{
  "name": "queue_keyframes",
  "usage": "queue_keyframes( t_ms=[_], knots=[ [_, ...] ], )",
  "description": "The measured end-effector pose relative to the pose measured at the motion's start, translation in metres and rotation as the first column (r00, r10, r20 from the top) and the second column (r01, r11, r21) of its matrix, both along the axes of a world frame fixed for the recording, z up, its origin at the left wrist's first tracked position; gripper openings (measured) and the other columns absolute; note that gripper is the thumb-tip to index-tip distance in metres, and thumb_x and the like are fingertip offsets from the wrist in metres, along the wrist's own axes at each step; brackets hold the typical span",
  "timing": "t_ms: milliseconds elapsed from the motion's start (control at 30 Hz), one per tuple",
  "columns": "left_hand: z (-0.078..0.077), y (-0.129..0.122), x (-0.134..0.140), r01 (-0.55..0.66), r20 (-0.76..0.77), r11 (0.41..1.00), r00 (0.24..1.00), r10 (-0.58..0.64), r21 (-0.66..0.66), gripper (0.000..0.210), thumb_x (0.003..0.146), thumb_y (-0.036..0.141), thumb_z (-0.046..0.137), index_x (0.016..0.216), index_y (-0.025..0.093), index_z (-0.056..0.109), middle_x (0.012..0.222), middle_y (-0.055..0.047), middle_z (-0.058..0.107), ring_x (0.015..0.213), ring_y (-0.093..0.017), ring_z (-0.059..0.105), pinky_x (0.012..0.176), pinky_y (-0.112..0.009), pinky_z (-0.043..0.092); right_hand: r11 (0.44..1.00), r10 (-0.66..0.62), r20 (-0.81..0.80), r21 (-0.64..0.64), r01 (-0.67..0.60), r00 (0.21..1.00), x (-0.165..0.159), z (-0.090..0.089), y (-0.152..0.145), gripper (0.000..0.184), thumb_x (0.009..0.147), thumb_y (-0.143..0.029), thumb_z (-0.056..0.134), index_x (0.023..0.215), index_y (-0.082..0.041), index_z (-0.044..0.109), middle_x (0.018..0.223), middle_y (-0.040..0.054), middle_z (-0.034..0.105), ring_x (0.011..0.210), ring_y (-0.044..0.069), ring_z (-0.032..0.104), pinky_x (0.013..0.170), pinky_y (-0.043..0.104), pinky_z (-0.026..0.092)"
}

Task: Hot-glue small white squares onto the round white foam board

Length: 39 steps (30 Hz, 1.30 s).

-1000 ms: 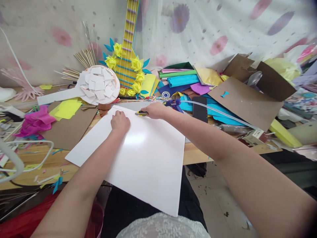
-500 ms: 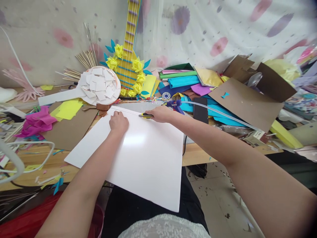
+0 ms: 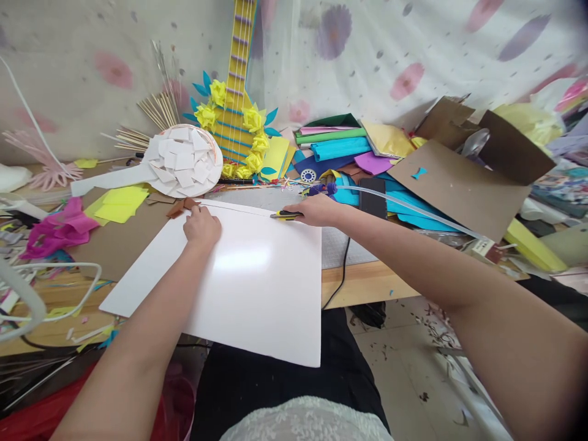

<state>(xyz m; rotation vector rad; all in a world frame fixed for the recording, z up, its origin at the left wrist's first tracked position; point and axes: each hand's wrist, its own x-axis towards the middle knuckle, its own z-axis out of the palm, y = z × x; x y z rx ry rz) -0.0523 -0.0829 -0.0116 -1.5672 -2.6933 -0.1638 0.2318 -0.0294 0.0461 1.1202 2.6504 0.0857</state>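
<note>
A white foam board [image 3: 257,288] lies partly on the table and overhangs its front edge above my lap. My left hand [image 3: 202,226] presses on its far left part, fingers bent and close together. My right hand [image 3: 316,210] is closed round a yellow and black utility knife [image 3: 287,215], its tip on the board near the far edge. A thin cut line [image 3: 234,209] runs along that edge from the left hand's side to the blade. Just beyond the left hand lies a brown scrap [image 3: 182,207].
A blue glue gun [image 3: 324,189] and black phone [image 3: 373,197] lie behind my right hand. At the back are a yellow guitar model [image 3: 236,131], a round white scrap-covered piece [image 3: 186,159], coloured paper [image 3: 340,147] and brown cardboard [image 3: 463,184]. A black cable [image 3: 342,275] hangs at the front edge.
The white board has shifted left together with my left hand. My right hand and the utility knife have moved right along the far edge, and the cut line reaches further right.
</note>
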Motion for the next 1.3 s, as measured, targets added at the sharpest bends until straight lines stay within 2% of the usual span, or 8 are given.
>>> queue_keyframes(
  t_ms=[233, 567, 700, 800, 1000, 1100, 1167, 1300],
  knots=[
    [-0.002, 0.001, 0.000, 0.008, 0.001, 1.000, 1.000, -0.008, 0.012, 0.047, 0.088, 0.023, 0.036, 0.131, 0.009, 0.050, 0.134, -0.023, 0.048, 0.117, -0.035, 0.054, 0.092, -0.044, 0.047, 0.998, -0.069, 0.062, 0.002, 0.069, 0.996, 0.028, 0.004, -0.012, 0.048, 0.095, -0.035, 0.043, 0.143, -0.036, 0.044, 0.110, 0.0095, 0.071, 0.085, 0.023, 0.065, 0.064, 0.029, 0.034],
    [-0.002, 0.002, -0.001, 0.000, -0.005, 1.000, 1.000, 0.000, -0.005, 0.048, 0.088, 0.024, 0.035, 0.132, 0.008, 0.049, 0.136, -0.022, 0.047, 0.118, -0.035, 0.053, 0.093, -0.044, 0.047, 0.996, -0.094, 0.075, -0.004, 0.094, 0.993, 0.057, 0.001, -0.018, 0.047, 0.095, -0.034, 0.045, 0.142, -0.035, 0.046, 0.099, 0.0113, 0.072, 0.080, 0.023, 0.065, 0.064, 0.031, 0.035],
    [-0.001, 0.001, 0.000, 0.009, -0.005, 1.000, 1.000, -0.009, -0.006, 0.047, 0.089, 0.024, 0.035, 0.130, 0.007, 0.050, 0.135, -0.023, 0.047, 0.117, -0.035, 0.054, 0.093, -0.044, 0.047, 0.993, -0.115, 0.088, 0.035, 0.112, 0.990, 0.079, -0.002, -0.018, 0.045, 0.095, -0.036, 0.047, 0.140, -0.038, 0.048, 0.096, 0.0104, 0.072, 0.075, 0.021, 0.065, 0.061, 0.029, 0.035],
    [-0.001, 0.001, 0.000, 0.008, -0.008, 1.000, 1.000, -0.008, -0.011, 0.047, 0.089, 0.024, 0.036, 0.131, 0.007, 0.049, 0.135, -0.023, 0.047, 0.119, -0.034, 0.053, 0.093, -0.043, 0.047, 0.995, -0.097, 0.077, 0.016, 0.096, 0.992, 0.101, -0.006, -0.018, 0.045, 0.095, -0.040, 0.044, 0.139, -0.036, 0.050, 0.092, 0.0093, 0.072, 0.067, 0.018, 0.063, 0.058, 0.027, 0.035],
    [-0.002, 0.001, -0.002, 0.031, -0.018, 0.999, 0.999, -0.031, -0.007, 0.046, 0.088, 0.021, 0.036, 0.130, 0.006, 0.050, 0.135, -0.022, 0.048, 0.119, -0.034, 0.054, 0.094, -0.044, 0.046, 0.989, -0.147, 0.066, -0.011, 0.148, 0.987, 0.128, -0.003, -0.029, 0.046, 0.094, -0.038, 0.042, 0.139, -0.035, 0.051, 0.089, 0.0093, 0.071, 0.066, 0.022, 0.062, 0.056, 0.030, 0.035],
    [-0.002, 0.001, -0.002, 0.044, -0.025, 0.999, 0.999, -0.044, 0.005, 0.046, 0.088, 0.021, 0.036, 0.128, 0.005, 0.051, 0.134, -0.023, 0.050, 0.118, -0.033, 0.054, 0.095, -0.044, 0.046, 0.975, -0.221, 0.080, -0.001, 0.222, 0.972, 0.127, 0.010, -0.036, 0.045, 0.094, -0.036, 0.043, 0.138, -0.038, 0.052, 0.086, 0.0091, 0.071, 0.069, 0.025, 0.062, 0.057, 0.031, 0.034],
    [-0.002, 0.000, 0.001, 0.053, -0.029, 0.999, 0.998, -0.053, 0.003, 0.046, 0.088, 0.021, 0.036, 0.128, 0.005, 0.052, 0.133, -0.022, 0.051, 0.118, -0.033, 0.055, 0.096, -0.044, 0.045, 0.966, -0.259, 0.015, 0.025, 0.259, 0.966, 0.116, 0.019, -0.039, 0.046, 0.094, -0.038, 0.044, 0.139, -0.036, 0.051, 0.091, 0.0095, 0.071, 0.073, 0.026, 0.062, 0.058, 0.031, 0.035],
    [0.001, -0.007, 0.016, 0.157, -0.051, 0.988, 0.986, -0.157, -0.002, 0.047, 0.089, 0.022, 0.032, 0.128, 0.006, 0.054, 0.136, -0.021, 0.051, 0.119, -0.033, 0.054, 0.098, -0.045, 0.044, 0.975, -0.208, -0.141, 0.042, 0.216, 0.968, 0.059, 0.019, -0.031, 0.052, 0.098, -0.040, 0.030, 0.150, -0.033, 0.032, 0.116, 0.0119, 0.064, 0.092, 0.026, 0.062, 0.068, 0.031, 0.041]
  ],
)
